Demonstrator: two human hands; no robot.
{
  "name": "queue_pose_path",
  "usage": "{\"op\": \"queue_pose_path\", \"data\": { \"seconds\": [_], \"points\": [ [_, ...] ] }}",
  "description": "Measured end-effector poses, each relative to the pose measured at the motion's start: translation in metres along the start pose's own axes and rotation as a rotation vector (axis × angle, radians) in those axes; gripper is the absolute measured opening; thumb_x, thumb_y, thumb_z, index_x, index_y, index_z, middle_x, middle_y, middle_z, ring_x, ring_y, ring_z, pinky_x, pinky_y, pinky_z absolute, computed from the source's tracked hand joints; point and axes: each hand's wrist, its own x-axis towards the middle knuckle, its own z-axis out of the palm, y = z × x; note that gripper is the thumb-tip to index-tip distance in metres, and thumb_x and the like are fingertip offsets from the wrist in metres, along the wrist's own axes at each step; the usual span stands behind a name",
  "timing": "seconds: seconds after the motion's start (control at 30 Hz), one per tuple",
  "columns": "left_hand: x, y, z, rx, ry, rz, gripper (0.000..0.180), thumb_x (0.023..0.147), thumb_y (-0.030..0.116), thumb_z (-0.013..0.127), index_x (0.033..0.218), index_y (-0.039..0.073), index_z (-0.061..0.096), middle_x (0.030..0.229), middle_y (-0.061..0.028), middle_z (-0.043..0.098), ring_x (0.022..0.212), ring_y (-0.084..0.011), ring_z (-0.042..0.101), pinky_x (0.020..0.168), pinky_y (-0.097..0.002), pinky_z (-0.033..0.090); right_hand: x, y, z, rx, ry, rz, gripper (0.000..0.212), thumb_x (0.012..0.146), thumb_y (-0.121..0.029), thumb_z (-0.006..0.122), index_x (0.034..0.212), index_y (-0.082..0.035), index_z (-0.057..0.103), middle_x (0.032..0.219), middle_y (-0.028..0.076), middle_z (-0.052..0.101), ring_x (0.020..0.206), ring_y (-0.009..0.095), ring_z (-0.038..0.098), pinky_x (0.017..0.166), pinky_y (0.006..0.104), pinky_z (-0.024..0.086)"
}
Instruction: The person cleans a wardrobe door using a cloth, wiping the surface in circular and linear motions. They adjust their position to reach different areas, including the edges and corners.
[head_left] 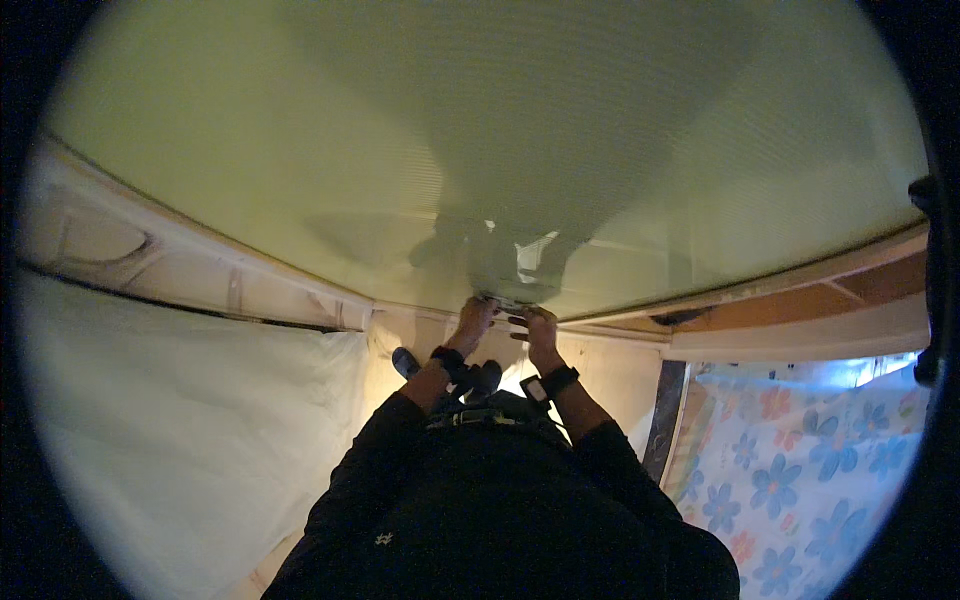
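A large, glossy, pale green panel (480, 130) fills the upper part of the head view, and dark reflections show in it just above my hands. My left hand (474, 316) and my right hand (541, 328) are side by side at its near edge, fingers curled onto the rim. Each wrist carries a dark band (556, 382). My dark sleeves come up from the lower edge. Below my hands my dark shoes (405, 361) stand on a pale floor.
White bedding (190, 430) lies on the left beneath a cream moulded frame (180, 265). A sheet with blue and orange flowers (800, 470) covers a bed on the right. A wooden ledge (860, 285) runs along the panel's right edge.
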Motion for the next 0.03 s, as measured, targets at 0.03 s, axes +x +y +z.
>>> {"op": "queue_pose_path", "data": {
  "seconds": [0.03],
  "points": [
    [0.0071, -0.0068, -0.0022, -0.012, 0.017, 0.008, 0.038, 0.09, 0.032, 0.061, 0.114, 0.002, 0.06, 0.1, -0.0104, 0.069, 0.096, -0.0243, 0.066, 0.074, -0.0357, 0.054, 0.0202, 0.0219, -0.0316, -0.071, 0.138, 0.137, 0.042, 0.091, -0.035, 0.065, 0.117, -0.002, 0.061, 0.107, 0.013, 0.069, 0.095, 0.028, 0.067, 0.072, 0.0433, 0.056]
  ]
}}
